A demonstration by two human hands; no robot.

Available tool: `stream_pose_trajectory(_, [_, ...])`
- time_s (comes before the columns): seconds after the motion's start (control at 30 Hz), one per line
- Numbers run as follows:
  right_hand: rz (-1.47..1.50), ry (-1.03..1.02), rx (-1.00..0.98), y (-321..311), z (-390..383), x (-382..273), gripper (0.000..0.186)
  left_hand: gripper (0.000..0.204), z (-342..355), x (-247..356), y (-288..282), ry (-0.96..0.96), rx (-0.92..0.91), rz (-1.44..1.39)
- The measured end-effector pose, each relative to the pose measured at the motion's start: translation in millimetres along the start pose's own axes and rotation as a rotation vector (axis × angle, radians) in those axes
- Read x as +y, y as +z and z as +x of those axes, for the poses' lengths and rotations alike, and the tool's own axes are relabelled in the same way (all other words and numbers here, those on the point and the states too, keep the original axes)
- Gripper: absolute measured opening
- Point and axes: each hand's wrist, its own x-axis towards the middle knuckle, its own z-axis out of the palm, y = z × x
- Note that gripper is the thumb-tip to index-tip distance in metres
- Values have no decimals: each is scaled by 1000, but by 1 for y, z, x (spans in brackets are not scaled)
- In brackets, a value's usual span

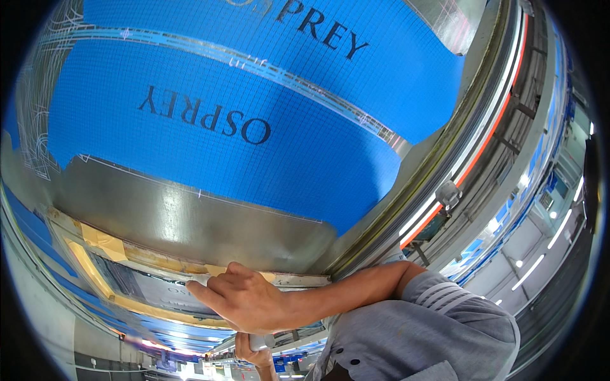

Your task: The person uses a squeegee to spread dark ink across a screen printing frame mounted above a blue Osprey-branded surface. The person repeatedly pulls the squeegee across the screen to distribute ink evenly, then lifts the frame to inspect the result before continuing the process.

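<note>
My right hand [244, 297] reaches in from the right over the near corner of a wooden-edged printing screen frame [136, 303]. Its index finger points left along the frame and the other fingers are curled; whatever they grip is hidden under the hand. Below it, near the lower edge, my left hand [253, 351] is wrapped round a pale cylindrical handle [261, 342]. The screen's dark mesh shows lettering and has tan tape [101, 241] on its border. Beyond lie blue fabric panels [210, 171] printed with dark letters, on a shiny metal table [165, 206].
A patterned strip [254, 63] runs between the blue panels. Along the table's right side runs a rail [470, 159] with a white and orange edge and a metal clamp [448, 194]. Ceiling lights [527, 279] show at the far right.
</note>
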Motion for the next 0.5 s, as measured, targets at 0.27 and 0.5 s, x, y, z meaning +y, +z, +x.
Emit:
stream_pose_trajectory(0.27, [-47,-9,5,-2,3,-1,52,40,7,7,2,0,-6,0])
stream_pose_trajectory(0.5, [-47,-26,41,-1,1,-1,53,46,-1,2,4,-44,12,27])
